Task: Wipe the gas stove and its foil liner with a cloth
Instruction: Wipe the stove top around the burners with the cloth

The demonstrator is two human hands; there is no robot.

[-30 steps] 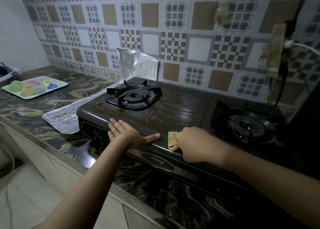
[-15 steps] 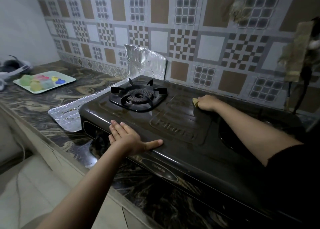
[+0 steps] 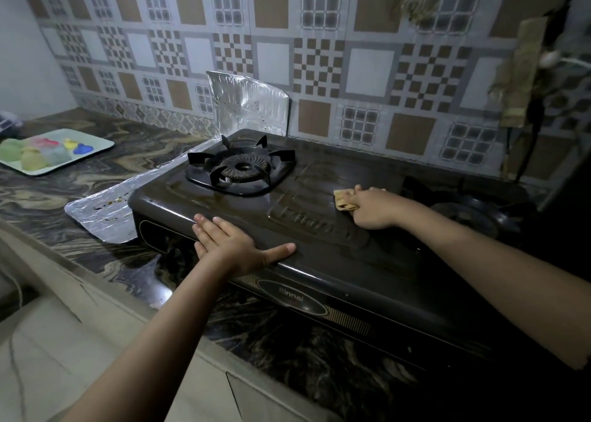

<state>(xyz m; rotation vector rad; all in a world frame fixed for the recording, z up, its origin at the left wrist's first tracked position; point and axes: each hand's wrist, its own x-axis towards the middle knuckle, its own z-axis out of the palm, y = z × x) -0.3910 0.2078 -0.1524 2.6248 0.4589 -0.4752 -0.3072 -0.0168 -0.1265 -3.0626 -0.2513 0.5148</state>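
Note:
A dark two-burner gas stove [image 3: 319,261] sits on the marble counter. Its silver foil liner [image 3: 105,210] sticks out from under the stove's left side and stands up against the wall behind the left burner [image 3: 241,169]. My left hand [image 3: 233,244] lies flat, fingers spread, on the stove's front left edge. My right hand [image 3: 371,205] presses a small yellowish cloth [image 3: 343,199] onto the stove top between the two burners. The right burner [image 3: 467,213] is partly hidden in the dark.
A pale tray [image 3: 96,148] with several coloured moulds rests on the counter at the far left. The marble counter's front edge [image 3: 96,281] runs close below the stove. Cables and a cloth-like strip [image 3: 524,73] hang on the tiled wall at the right.
My right hand slid the cloth from the stove's front edge to the back, then drew it toward me to the middle of the top. The left hand has stayed put.

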